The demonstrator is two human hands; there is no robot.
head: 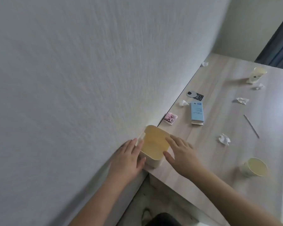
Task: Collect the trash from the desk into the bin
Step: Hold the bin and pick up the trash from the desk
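A small cream bin (pixel 153 144) with a yellowish top stands on the desk's (pixel 219 160) near left corner, against the wall. My left hand (pixel 129 157) clasps its left side, thumb on the front face. My right hand (pixel 180 154) lies against its right rim with fingers spread. Trash is scattered over the desk: crumpled tissues (pixel 224 139), (pixel 241 100), (pixel 183 103), a blue carton (pixel 197 113), a pink packet (pixel 170 118), a thin stick (pixel 251 126), a paper cup (pixel 255 167) near me and another cup (pixel 257 75) far back.
A textured white wall (pixel 88 79) runs along the desk's left edge. A black tag (pixel 194 95) lies near the wall, and more tissues (pixel 204 64), (pixel 259 86) sit at the far end. A dark curtain (pixel 281 46) hangs beyond the desk. Floor shows below the near edge.
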